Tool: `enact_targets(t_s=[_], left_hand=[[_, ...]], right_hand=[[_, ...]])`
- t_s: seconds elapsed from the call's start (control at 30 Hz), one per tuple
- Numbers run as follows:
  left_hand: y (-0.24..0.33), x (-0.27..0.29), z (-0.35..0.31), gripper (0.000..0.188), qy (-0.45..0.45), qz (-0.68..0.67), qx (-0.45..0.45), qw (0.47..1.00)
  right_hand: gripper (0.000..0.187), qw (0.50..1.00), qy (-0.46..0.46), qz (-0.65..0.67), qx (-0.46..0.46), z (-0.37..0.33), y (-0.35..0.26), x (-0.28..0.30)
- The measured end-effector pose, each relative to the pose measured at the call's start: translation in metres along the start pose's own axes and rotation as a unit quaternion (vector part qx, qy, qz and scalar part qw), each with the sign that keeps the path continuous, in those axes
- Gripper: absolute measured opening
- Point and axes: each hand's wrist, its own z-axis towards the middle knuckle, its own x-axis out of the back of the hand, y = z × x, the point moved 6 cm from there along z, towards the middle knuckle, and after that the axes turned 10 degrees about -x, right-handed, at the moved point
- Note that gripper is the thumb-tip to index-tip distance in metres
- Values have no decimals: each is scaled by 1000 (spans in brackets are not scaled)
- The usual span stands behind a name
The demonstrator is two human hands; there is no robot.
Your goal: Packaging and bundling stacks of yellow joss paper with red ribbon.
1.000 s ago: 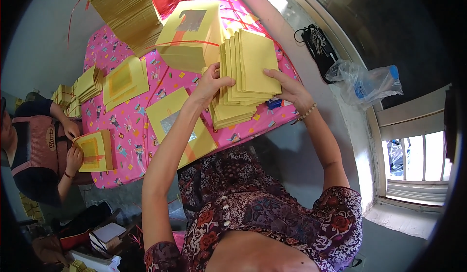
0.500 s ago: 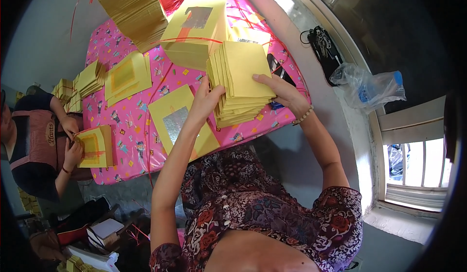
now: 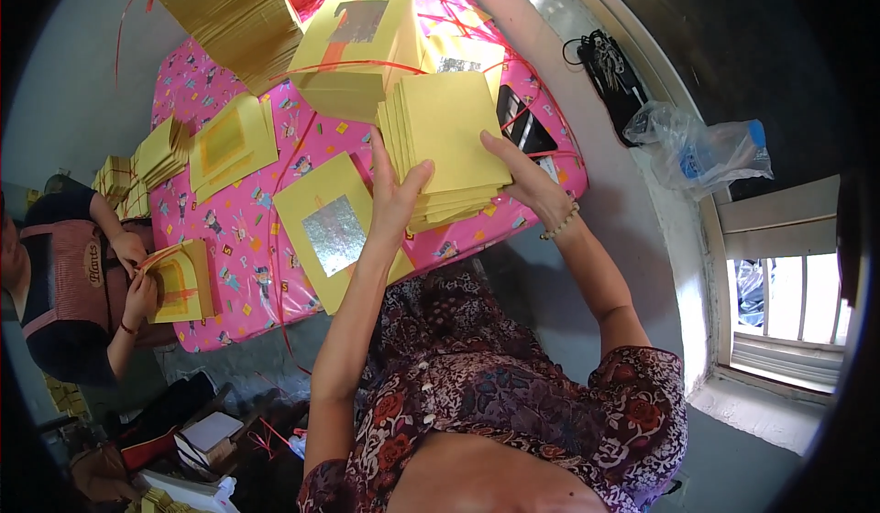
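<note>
Between my two hands is a thick stack of yellow paper sheets [image 3: 451, 132], above the near right edge of the table. My left hand [image 3: 396, 187] presses on its left side, fingers along the uneven edges and thumb at the lower front. On the right side my right hand [image 3: 530, 178] grips it, thumb on the top sheet and the other fingers hidden behind. Just beyond stands a bigger block of yellow paper [image 3: 394, 32] with a silver patch, a red strip running across it. Left of my left hand lies a yellow sheet [image 3: 291, 203] with a silver square.
A pink patterned cloth [image 3: 243, 238] covers the table. At the far left rises a tall yellow paper stack [image 3: 215, 18]. A co-worker [image 3: 69, 275] handles yellow sheets [image 3: 183, 297] at the left edge. A dark phone-like object [image 3: 524, 126] lies right of my stack; a plastic bag [image 3: 701, 155] rests by the window.
The stack in my hands has become more even, its lower sheets drawn in under the top ones. My right hand has slid slightly along its right edge. The whole view has shifted a little.
</note>
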Motion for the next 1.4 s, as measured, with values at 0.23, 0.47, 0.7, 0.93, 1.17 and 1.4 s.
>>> enact_targets(t_s=[0.23,0.47,0.7,0.93,1.17,1.4], left_hand=[[1,2,2,92,2,-59,43,997],[-7,3,-9,91,40,-5,9,999],[-3,-3,-6,91,14,-8,29,999],[-4,8,-1,95,-10,-19,70,997],[3,13,12,104,-31,-9,21,999],[-3,4,12,106,-72,-9,43,996]], right_hand=[[59,999,22,20,-26,0,1,-1],[56,997,52,19,56,2,17,-6],[60,999,38,18,0,1,9,-4],[62,992,95,-78,9,7,7,-6],[60,995,55,58,55,20,-4,6],[66,997,8,-71,42,24,-8,-1]])
